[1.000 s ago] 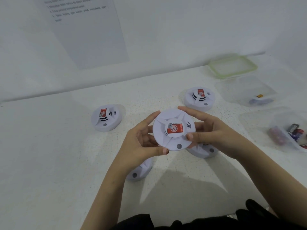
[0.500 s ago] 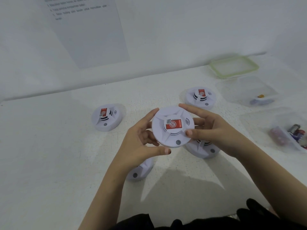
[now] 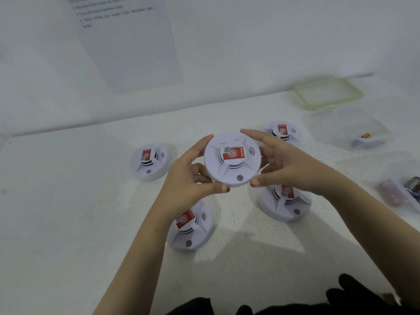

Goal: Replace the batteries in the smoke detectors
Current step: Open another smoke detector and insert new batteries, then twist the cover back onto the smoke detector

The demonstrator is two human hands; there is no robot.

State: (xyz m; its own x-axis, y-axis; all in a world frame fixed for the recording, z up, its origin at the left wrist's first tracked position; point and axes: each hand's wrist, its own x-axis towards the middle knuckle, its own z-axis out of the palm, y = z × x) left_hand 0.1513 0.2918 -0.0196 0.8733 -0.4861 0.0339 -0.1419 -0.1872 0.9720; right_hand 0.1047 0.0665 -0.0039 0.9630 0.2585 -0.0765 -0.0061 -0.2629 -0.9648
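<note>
Four round white detectors sit on the white table [image 3: 68,212]. One [image 3: 150,162] is off to the left. One [image 3: 281,133] is at the back, partly hidden by the right hand [image 3: 288,169]. One [image 3: 285,205] is just under the right wrist. One [image 3: 191,226] is partly under the left arm. To the right are a green-edged lid [image 3: 328,93], a clear box [image 3: 347,130] with something small inside, and another clear box [image 3: 400,194] holding small things that may be batteries. A sheet of paper [image 3: 127,42] with blurry writing hangs on the wall.

The held detector [image 3: 232,159] is up in the air above the table, in the middle of the others. The left hand [image 3: 188,180] grips its left edge and the right hand grips its right edge, fingers and thumbs curled around the rim. It is white and round, with raised ribs, a red sticker in the middle, dark slots and a small round button near the front edge.
</note>
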